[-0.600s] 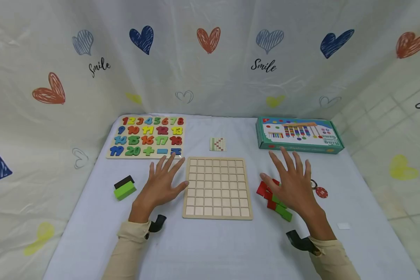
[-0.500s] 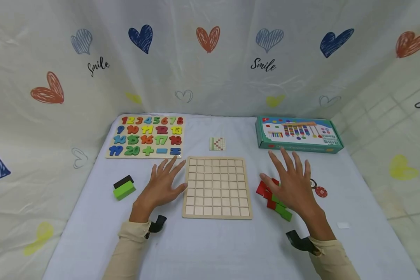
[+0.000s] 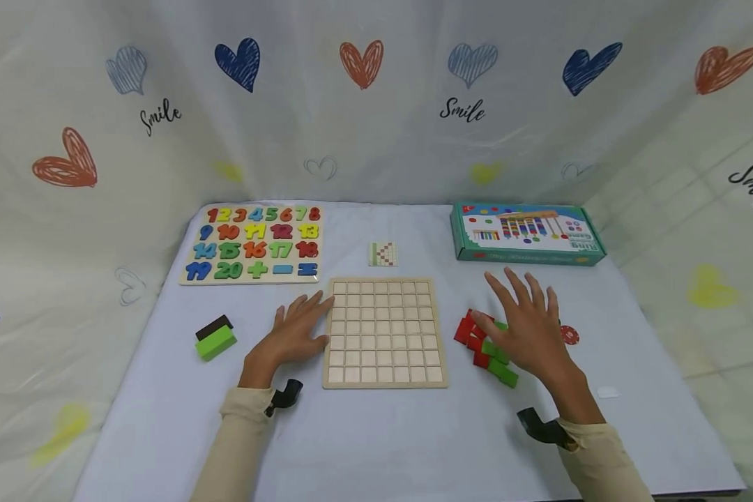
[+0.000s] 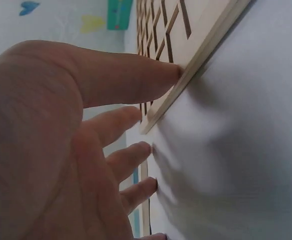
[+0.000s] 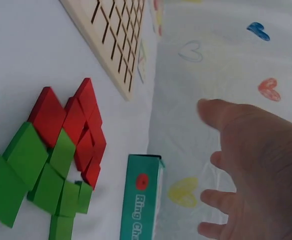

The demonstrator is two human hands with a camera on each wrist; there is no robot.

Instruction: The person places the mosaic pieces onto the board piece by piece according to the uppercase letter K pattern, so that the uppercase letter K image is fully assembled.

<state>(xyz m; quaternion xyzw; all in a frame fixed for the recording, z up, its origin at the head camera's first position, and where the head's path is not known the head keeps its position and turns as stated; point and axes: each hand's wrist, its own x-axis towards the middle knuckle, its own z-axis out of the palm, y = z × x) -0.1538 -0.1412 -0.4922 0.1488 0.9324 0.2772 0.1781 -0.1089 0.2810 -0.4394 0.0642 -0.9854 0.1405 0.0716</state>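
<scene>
In the head view, the left hand (image 3: 288,341) lies relaxed and released at the left edge of the wooden grid board (image 3: 378,337), mid-table. The right hand (image 3: 530,336), spread and holding nothing, hovers over the red tiles (image 3: 461,330) and green tiles (image 3: 503,375), partly hiding them. Farther back sit a number puzzle (image 3: 266,250), a small card (image 3: 383,254) and a green box (image 3: 530,257).

In the left wrist view, the thumb (image 4: 130,80) touches the board's rim.

In the right wrist view, the fingers are apart from the bunched tiles; the box lies beyond.
</scene>
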